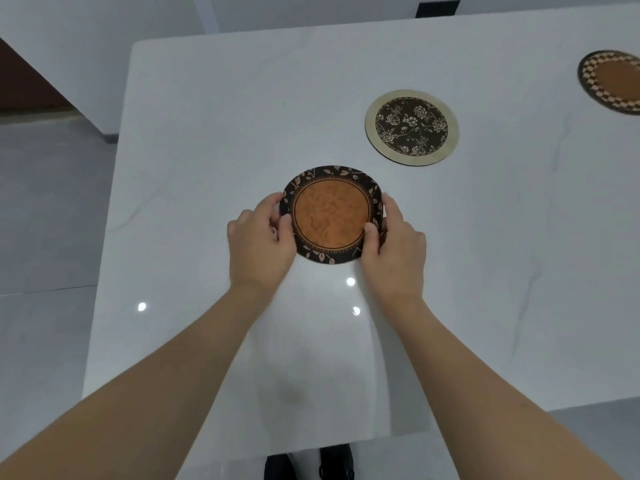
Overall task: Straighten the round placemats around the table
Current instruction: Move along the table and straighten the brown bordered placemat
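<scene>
A round placemat (pixel 331 213) with an orange middle and a black leaf-patterned border lies on the white table (pixel 207 133), near its middle. My left hand (pixel 260 247) grips its left edge, thumb on top. My right hand (pixel 394 247) grips its right edge the same way. A second round placemat (pixel 411 127), with a cream rim and dark floral centre, lies flat further back to the right. A third placemat (pixel 611 81), orange with a checkered border, lies at the far right and is cut off by the frame.
The table's left edge (pixel 107 220) and near edge (pixel 311 441) drop to a grey tiled floor (pixel 45 220). My dark shoes (pixel 311 462) show below the near edge. A white wall and a dark brown panel (pixel 24 81) stand at the back left.
</scene>
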